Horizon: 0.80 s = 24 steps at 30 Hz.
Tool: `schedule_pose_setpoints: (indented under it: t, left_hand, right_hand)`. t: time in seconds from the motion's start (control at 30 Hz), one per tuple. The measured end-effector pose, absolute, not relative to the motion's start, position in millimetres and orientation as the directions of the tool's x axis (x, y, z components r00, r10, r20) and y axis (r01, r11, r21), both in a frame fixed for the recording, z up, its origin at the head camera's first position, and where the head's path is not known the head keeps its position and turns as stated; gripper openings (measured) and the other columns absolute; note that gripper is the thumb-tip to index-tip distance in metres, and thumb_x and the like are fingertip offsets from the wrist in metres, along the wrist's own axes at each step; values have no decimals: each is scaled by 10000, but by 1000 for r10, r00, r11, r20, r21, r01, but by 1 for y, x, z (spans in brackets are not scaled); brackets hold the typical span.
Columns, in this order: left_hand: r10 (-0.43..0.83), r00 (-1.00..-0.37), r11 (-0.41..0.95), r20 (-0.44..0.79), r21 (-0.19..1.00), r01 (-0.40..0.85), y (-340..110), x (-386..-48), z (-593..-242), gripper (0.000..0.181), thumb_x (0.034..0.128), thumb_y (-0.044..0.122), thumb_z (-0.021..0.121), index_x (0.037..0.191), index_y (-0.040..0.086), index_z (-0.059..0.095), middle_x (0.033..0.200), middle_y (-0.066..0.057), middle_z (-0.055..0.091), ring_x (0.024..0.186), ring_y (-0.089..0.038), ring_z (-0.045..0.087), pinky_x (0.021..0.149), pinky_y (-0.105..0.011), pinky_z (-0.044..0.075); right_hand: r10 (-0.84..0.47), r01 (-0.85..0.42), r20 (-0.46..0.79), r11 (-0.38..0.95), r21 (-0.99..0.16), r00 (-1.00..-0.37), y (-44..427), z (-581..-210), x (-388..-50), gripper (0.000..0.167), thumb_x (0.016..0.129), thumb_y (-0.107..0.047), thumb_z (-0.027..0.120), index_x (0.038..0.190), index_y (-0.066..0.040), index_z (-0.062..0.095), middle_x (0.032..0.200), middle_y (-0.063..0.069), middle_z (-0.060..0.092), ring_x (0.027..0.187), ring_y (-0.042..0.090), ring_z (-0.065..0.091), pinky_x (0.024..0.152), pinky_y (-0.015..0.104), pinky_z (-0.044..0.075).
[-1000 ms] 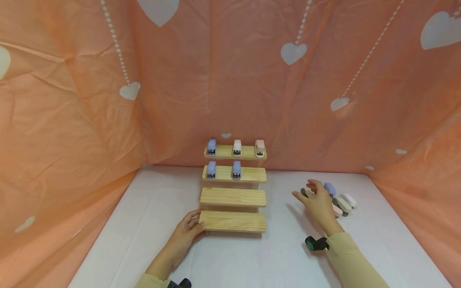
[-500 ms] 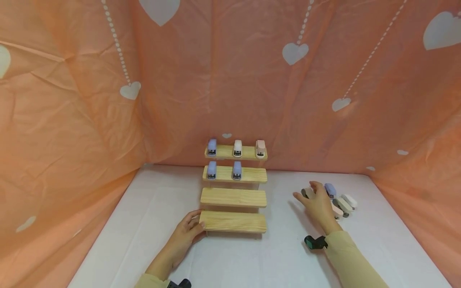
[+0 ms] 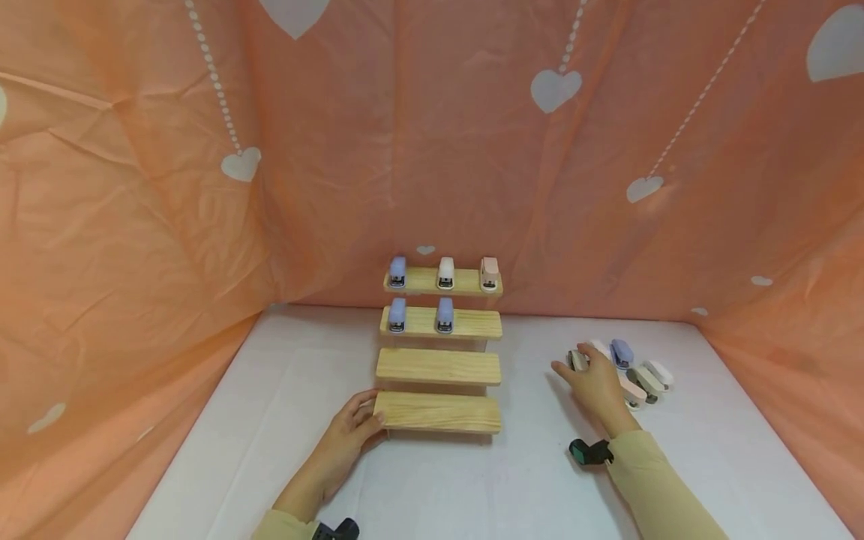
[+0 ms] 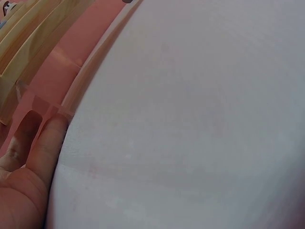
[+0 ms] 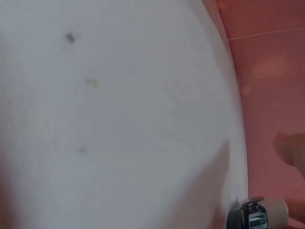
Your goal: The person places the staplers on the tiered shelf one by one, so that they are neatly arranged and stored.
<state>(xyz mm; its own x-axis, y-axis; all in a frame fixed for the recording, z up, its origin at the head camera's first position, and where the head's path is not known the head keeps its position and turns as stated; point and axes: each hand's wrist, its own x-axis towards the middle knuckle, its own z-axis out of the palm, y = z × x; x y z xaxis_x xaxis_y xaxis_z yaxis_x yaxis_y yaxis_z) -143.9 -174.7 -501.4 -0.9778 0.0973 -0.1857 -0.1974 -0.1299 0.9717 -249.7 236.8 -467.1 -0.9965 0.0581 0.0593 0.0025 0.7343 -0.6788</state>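
My left hand [image 3: 346, 442] holds the left end of the lowest step of a four-step wooden display stand [image 3: 439, 412], thumb at its front edge. In the left wrist view, fingers [image 4: 47, 143] lie along its clear side support. My right hand [image 3: 597, 386] is over a group of mini staplers, thumb and fingers apart around a pale stapler [image 3: 576, 361]. The right wrist view shows that stapler [image 5: 274, 213] near the fingers; contact is unclear. Around the hand lie a blue stapler [image 3: 622, 353], a pink stapler [image 3: 632, 392], a cream stapler [image 3: 644, 382] and white ones.
On the top step stand a blue stapler [image 3: 397, 273], a white stapler [image 3: 445, 274] and a pink stapler [image 3: 489, 274]. Two blue staplers [image 3: 397, 316] are on the second step. An orange curtain [image 3: 459, 150] encloses the white table [image 3: 526, 480] at back and sides.
The right hand has shifted slightly, its fingertips now closer about the pale stapler. A white stapler behind it now shows more. The left hand keeps its hold; the head view has tilted slightly.
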Motion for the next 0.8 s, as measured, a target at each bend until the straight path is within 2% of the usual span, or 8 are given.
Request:
schedule_pose_setpoints:
  t: [0.13, 0.3, 0.4, 0.5, 0.67, 0.8]
  left_hand:
    - [100, -977, -130, -190, 971, -202, -175, -144, -501, 559, 949, 205, 632, 1429, 92, 369, 1407, -220, 437, 1209, -300, 513, 995, -407, 478]
    - [100, -976, -121, -191, 972, -203, -174, -144, -500, 557, 949, 202, 633, 1429, 96, 370, 1394, -204, 451, 1208, -296, 515, 993, -396, 480]
    - [93, -979, -129, -180, 973, -192, -173, -142, -497, 531, 957, 170, 620, 1422, 84, 377, 1382, -205, 460, 1199, -294, 519, 997, -408, 477]
    - [87, -980, -134, -178, 973, -188, -173, -141, -496, 515, 960, 148, 612, 1416, 77, 383, 1378, -208, 460, 1195, -292, 520, 996, -414, 477]
    - [81, -980, -129, -180, 973, -189, -173, -142, -498, 520, 958, 152, 615, 1417, 79, 381, 1381, -218, 455, 1199, -299, 519, 991, -407, 482]
    - [83, -977, -106, -194, 973, -202, -173, -144, -499, 557, 952, 197, 627, 1434, 100, 366, 1389, -217, 449, 1205, -296, 518, 983, -386, 489]
  right_hand:
    - [41, 18, 18, 742, -671, -999, 240, -469, -249, 730, 924, -368, 644, 1421, 87, 363, 1481, 314, 299, 1343, 466, 295, 1079, 599, 304]
    - [31, 6, 24, 733, -680, -999, 243, -470, -247, 649, 957, -291, 602, 1423, 93, 362, 1390, 337, 417, 1238, 438, 457, 960, 551, 457]
    - [27, -7, 40, 739, -674, -999, 245, -471, -247, 621, 968, -286, 587, 1416, 90, 379, 1326, 348, 475, 1174, 426, 517, 908, 523, 495]
    - [24, 3, 21, 736, -677, -999, 247, -472, -246, 644, 974, -327, 578, 1433, 69, 363, 1321, 350, 475, 1169, 420, 517, 918, 534, 483]
    - [8, 34, -39, 691, -722, -999, 250, -471, -246, 721, 974, -376, 569, 1466, 63, 277, 1411, 345, 367, 1241, 418, 436, 1006, 556, 408]
    - [11, 46, -52, 675, -737, -999, 251, -473, -245, 743, 966, -416, 567, 1465, 48, 271, 1446, 336, 315, 1263, 420, 403, 1046, 569, 358]
